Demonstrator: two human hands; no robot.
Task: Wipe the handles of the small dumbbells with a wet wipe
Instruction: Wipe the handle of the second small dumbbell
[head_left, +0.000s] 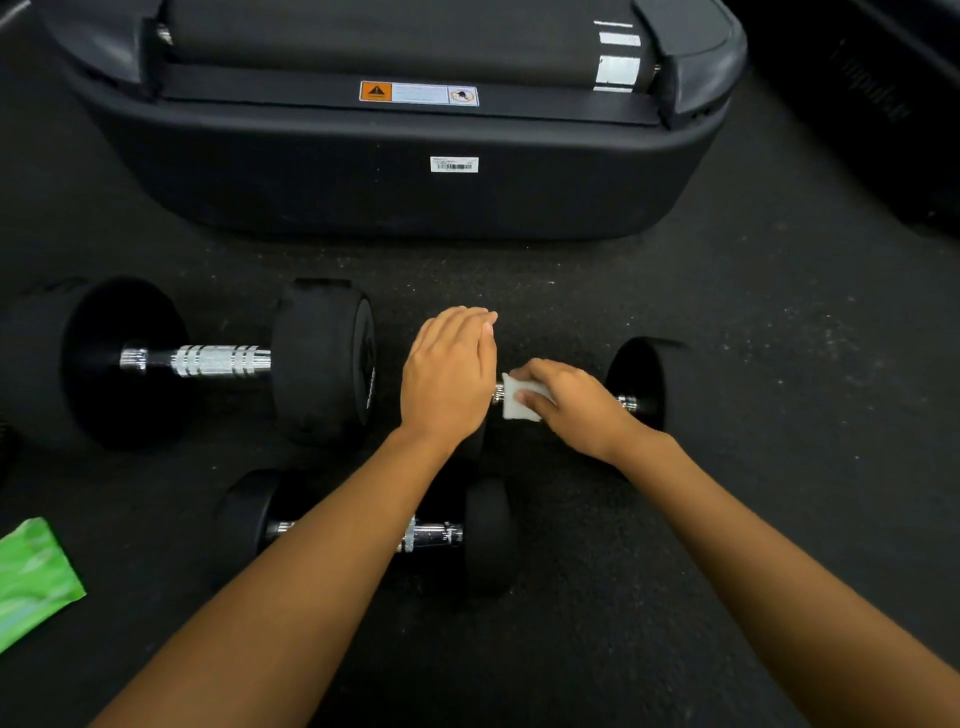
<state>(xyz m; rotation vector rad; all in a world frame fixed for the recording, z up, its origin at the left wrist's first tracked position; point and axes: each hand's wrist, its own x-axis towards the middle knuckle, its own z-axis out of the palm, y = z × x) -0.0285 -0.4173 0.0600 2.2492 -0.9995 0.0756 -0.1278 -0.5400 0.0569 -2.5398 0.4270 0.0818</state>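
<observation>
A small black dumbbell (647, 382) lies across the dark floor at centre right. My left hand (449, 376) rests flat on top of its left head, which is hidden under the hand. My right hand (569, 402) presses a folded white wet wipe (522, 400) around its chrome handle, near the left end. A second small dumbbell (488, 535) lies closer to me, its handle partly covered by my left forearm.
A larger dumbbell (218, 361) with a chrome handle lies at the left. The black rear end of a treadmill (395, 171) stands just beyond. A green wipe packet (34, 577) lies at the lower left. Another dark machine edge (883, 104) is at the upper right.
</observation>
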